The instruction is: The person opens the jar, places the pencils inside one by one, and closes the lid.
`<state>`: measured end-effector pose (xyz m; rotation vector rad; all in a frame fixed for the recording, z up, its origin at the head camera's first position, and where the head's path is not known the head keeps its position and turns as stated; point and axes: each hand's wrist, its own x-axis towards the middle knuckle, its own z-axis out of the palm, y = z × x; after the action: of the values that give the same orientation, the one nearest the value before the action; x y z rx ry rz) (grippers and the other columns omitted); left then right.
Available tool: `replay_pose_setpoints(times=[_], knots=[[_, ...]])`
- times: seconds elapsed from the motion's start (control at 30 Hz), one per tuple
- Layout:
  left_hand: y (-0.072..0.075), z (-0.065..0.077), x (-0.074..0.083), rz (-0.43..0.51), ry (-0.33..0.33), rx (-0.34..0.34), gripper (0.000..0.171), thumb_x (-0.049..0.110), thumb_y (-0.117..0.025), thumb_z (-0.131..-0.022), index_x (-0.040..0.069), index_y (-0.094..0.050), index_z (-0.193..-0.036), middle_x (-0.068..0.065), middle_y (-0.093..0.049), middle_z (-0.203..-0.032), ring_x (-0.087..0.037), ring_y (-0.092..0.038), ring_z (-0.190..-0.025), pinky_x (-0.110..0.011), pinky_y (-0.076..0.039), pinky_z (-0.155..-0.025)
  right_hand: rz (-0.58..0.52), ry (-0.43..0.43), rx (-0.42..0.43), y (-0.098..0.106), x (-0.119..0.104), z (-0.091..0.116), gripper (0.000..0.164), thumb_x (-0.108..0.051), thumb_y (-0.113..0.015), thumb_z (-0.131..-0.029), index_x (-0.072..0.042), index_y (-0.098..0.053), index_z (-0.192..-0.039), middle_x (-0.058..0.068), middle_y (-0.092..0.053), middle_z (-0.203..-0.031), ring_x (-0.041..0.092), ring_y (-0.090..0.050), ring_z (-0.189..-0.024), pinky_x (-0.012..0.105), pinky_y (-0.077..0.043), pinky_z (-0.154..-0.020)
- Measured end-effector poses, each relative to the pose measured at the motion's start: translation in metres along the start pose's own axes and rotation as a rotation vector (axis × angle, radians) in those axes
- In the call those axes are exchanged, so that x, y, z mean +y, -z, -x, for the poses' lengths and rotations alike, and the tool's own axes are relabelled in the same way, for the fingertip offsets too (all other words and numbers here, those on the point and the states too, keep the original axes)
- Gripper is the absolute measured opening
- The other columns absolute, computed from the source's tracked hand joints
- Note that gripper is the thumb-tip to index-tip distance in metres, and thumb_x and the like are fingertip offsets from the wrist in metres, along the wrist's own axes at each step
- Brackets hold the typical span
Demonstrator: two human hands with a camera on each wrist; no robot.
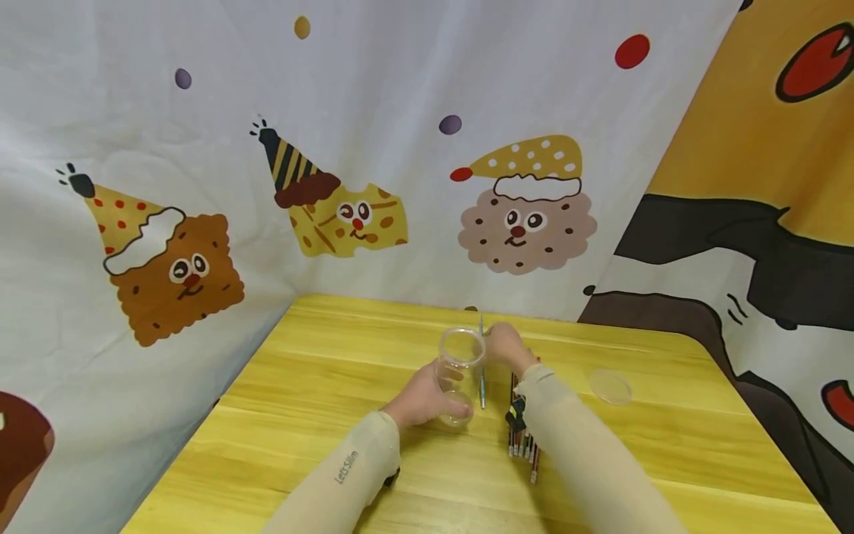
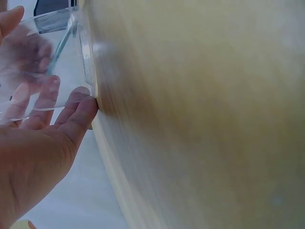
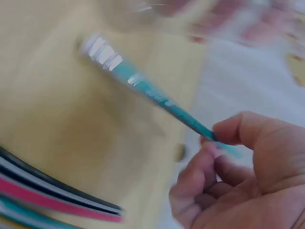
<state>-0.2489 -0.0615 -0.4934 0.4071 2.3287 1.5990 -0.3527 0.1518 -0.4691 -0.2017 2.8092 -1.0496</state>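
Note:
My left hand [image 1: 427, 397] grips a clear, round plastic jar [image 1: 462, 374] low down, thumb and fingers around its wall. In the left wrist view the jar [image 2: 64, 62] stands on the table with its wall between thumb and fingers. To its right, my right hand [image 1: 505, 347] pinches a teal pencil [image 3: 157, 98] near one end, between thumb and fingers. The pencil's silver-banded, pale end points down beside the jar, outside it. Several pencils [image 1: 523, 445] with pale eraser ends lie together under the right forearm, which partly hides them.
A clear round lid [image 1: 610, 387] lies flat on the wooden table [image 1: 320, 341], right of the right hand. Behind the table hangs a white printed cloth [image 1: 373, 89]. A small black and yellow object [image 1: 517, 415] shows over the pencils; its kind is unclear.

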Motion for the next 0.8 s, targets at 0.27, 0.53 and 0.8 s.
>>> replay_pose_setpoints(times=[0.27, 0.53, 0.8], knots=[[0.006, 0.001, -0.002, -0.012, 0.027, -0.008, 0.086, 0.024, -0.097, -0.078, 0.013, -0.053, -0.151, -0.013, -0.062, -0.149, -0.037, -0.060, -0.136, -0.059, -0.051, -0.112, -0.253, 0.166, 0.208, 0.073, -0.047, 0.038, 0.039, -0.031, -0.057, -0.113, -0.005, -0.062, -0.142, 0.019, -0.073, -0.126, 0.028, -0.072, -0.108, 0.039, -0.061, -0.095], [0.009, 0.000, -0.001, -0.010, 0.018, -0.008, 0.085, 0.024, -0.098, -0.076, 0.015, -0.056, -0.149, -0.014, -0.062, -0.149, -0.037, -0.059, -0.136, -0.059, -0.051, -0.112, -0.491, 0.579, 0.549, 0.112, -0.107, 0.091, 0.069, -0.010, -0.065, -0.107, -0.027, -0.033, -0.166, 0.011, -0.076, -0.104, 0.007, -0.073, -0.084, 0.019, -0.059, -0.082], [0.004, -0.002, 0.000, -0.001, 0.021, -0.027, 0.081, 0.024, -0.095, -0.080, 0.016, -0.055, -0.149, -0.015, -0.061, -0.150, -0.041, -0.058, -0.137, -0.061, -0.050, -0.112, -0.170, 0.716, 0.482, 0.064, -0.097, 0.093, 0.070, -0.004, -0.072, -0.101, -0.015, -0.039, -0.162, 0.013, -0.079, -0.101, 0.022, -0.078, -0.085, 0.025, -0.061, -0.073]])
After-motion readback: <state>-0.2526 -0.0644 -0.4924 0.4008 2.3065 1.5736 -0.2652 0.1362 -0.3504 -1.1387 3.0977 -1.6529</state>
